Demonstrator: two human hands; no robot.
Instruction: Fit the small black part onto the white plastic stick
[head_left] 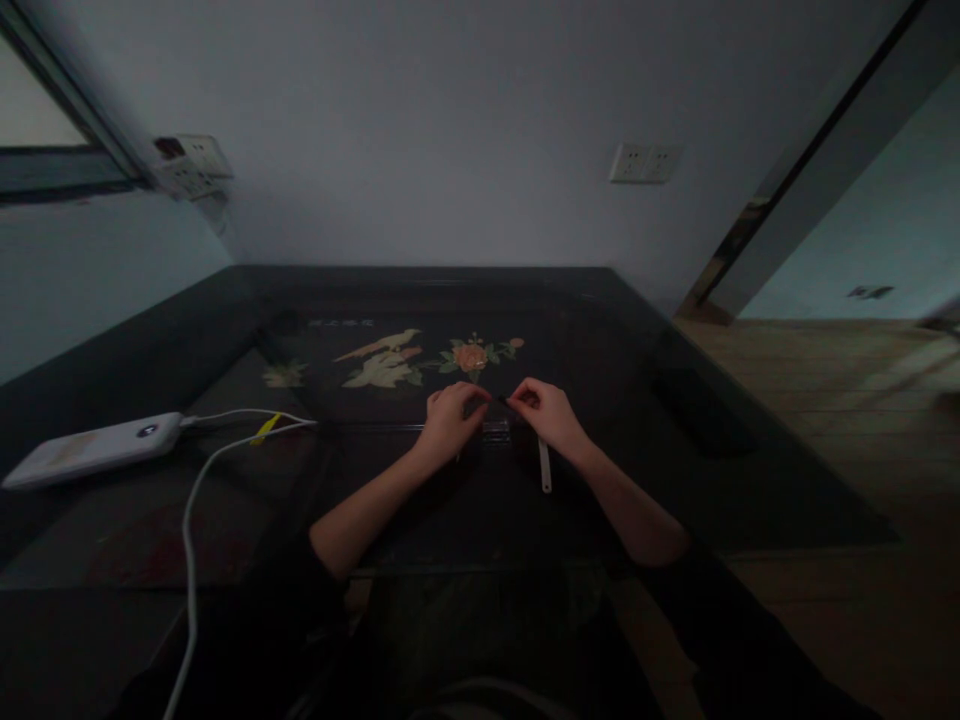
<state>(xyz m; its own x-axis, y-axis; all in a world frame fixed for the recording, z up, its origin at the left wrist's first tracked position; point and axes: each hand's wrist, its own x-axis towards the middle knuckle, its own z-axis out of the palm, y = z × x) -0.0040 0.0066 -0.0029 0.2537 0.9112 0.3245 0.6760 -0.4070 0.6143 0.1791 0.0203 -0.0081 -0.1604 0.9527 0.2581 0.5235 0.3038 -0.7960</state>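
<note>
My left hand and my right hand are close together above the dark glossy table, fingertips almost meeting. The fingers of both are closed in a pinch. A small dark piece shows at the fingertips of my right hand; it is too small and dim to name. Whether the left fingertips also grip it, I cannot tell. Below my right hand a slim pale strip with a hole near its end lies on the table, its upper part hidden by the hand.
A white power bank lies at the left, with a white cable bearing a yellow tag. A dark flat object rests at the right. The tabletop carries a bird-and-flower picture. Behind stands a wall with sockets.
</note>
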